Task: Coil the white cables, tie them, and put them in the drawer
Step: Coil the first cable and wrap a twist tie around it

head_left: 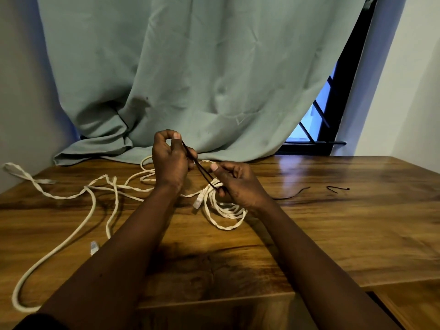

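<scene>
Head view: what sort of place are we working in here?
Probably a room in a home: a wooden table pushed against a barred window, with a green curtain draped onto the tabletop.

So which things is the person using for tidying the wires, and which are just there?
Used for the job:
coiled white cable
black tie
loose white cable
spare ties

Just there:
green curtain
window
</scene>
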